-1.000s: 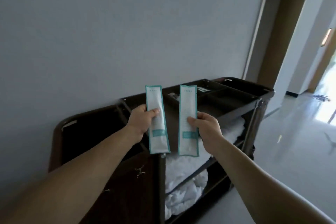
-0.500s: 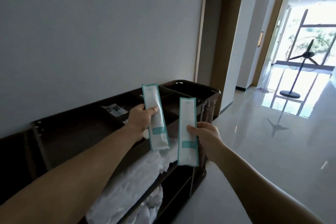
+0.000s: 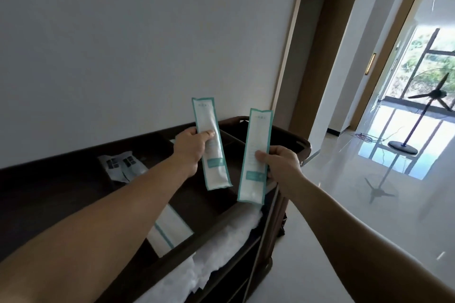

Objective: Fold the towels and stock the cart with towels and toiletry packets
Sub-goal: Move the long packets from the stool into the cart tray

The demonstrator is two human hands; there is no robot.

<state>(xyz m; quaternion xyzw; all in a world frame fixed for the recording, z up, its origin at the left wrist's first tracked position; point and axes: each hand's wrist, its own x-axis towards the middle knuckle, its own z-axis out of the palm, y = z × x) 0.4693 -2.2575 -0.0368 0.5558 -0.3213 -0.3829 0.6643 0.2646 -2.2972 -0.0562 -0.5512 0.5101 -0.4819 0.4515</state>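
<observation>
Corridor, grey wall, glossy white floor. Dark brown cart (image 3: 248, 226) against wall: white towels (image 3: 229, 241) on lower shelf; flat white teal-striped packet (image 3: 170, 226) in near top compartment. Left hand (image 3: 190, 146) pinching long white teal-edged toiletry packet (image 3: 211, 142); right hand (image 3: 282, 163) pinching a second like packet (image 3: 254, 155), both upright over the top tray. Grey-printed sachets (image 3: 123, 165) farther back. Standing fan (image 3: 416, 115) by far window.

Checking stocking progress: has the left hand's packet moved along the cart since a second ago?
Yes. The left hand has carried its packet from the cart's near end to its far-end compartments.
</observation>
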